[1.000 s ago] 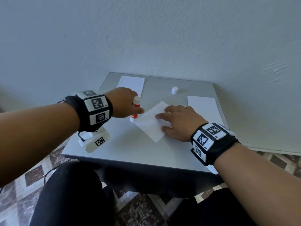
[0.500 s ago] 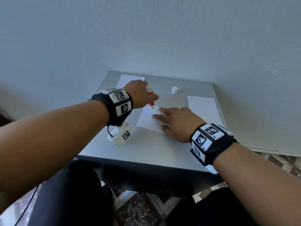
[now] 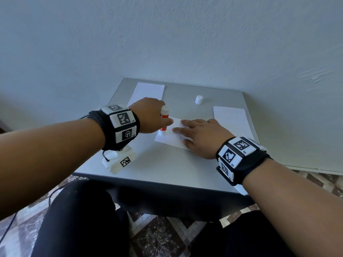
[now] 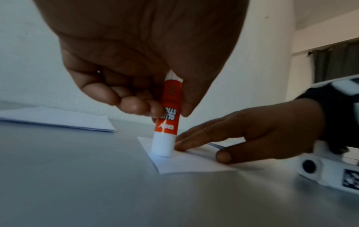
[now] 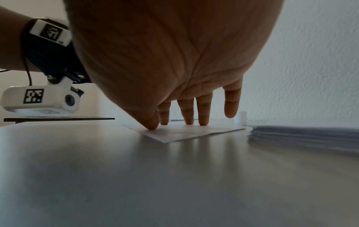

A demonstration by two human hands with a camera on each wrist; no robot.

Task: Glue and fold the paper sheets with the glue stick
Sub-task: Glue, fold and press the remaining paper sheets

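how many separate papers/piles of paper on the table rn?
3. One sheet mid-table, under the right hand, glue stick in the left hand touching it. One pile far left. One pile right. Sheets per pile can't be counted.

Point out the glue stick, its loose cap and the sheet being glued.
glue stick (image 4: 168, 116): left wrist view, on its red label.
cap (image 3: 198, 99): head view, on its side wall.
sheet (image 3: 168, 139): head view, bare part near its left corner.

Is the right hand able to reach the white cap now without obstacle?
Probably yes: the cap stands alone on bare table beyond the right hand. But that hand presses the paper sheet and must release it.
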